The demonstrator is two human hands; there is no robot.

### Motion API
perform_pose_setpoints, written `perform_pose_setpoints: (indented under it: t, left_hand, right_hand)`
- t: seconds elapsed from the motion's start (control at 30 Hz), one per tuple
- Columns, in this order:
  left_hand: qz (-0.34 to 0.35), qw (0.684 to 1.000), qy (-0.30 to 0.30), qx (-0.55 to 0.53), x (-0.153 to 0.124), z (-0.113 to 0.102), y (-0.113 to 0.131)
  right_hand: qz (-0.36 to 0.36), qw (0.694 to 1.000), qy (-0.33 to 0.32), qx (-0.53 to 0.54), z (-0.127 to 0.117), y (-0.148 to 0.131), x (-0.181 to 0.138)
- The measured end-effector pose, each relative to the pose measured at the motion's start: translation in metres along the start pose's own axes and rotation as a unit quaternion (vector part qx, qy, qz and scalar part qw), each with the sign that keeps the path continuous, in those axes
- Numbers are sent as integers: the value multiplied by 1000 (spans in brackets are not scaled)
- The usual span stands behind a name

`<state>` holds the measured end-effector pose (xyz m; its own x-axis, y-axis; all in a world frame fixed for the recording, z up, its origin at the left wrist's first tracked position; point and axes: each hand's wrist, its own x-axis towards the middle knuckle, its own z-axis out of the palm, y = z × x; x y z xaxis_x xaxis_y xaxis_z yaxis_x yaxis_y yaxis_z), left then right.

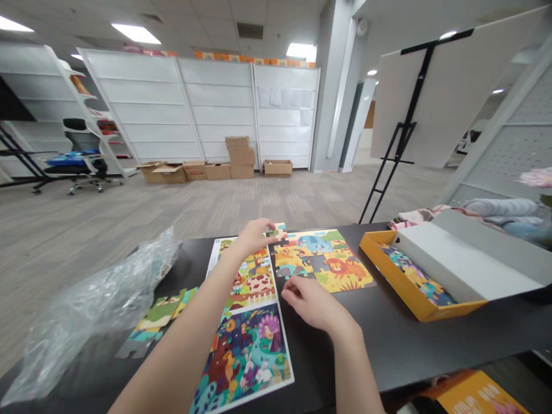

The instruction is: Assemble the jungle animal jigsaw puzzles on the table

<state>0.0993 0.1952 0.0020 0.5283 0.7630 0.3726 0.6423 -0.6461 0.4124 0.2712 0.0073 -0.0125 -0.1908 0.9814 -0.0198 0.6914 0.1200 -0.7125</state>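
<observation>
As the left hand (252,237) pinches a small pale-green jigsaw piece (280,229) at the far-left corner of a partly assembled yellow animal puzzle (345,271), the right hand (307,300) curls nearby, any hold unclear; crumpled clear plastic (99,307), a glossy illustrated sheet (259,339) and an open yellow cardboard box (409,293) crowd the black counter (414,351).

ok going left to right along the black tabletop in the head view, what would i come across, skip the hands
Crumpled clear plastic, loose puzzle pieces, printed picture sheet, partly assembled puzzle, open yellow box.
</observation>
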Motion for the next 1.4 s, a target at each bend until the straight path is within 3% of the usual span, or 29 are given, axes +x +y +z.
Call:
perform_pose_setpoints:
  t: [0.13,0.3,1.0,1.4]
  left_hand:
    - [1,1000,-28,-7,15,29,-16]
    - [0,999,-47,-21,14,46,-28]
    - [44,995,-88,-18,10,43,-23]
    - [69,995,-76,3,12,55,-13]
  right_hand:
    - [11,1000,-7,9,-2,-2,-2]
    - [20,1000,-9,8,-2,-5,-1]
    - [21,1000,-13,12,3,-4,-3]
    - [24,1000,-9,3,1,-7,-4]
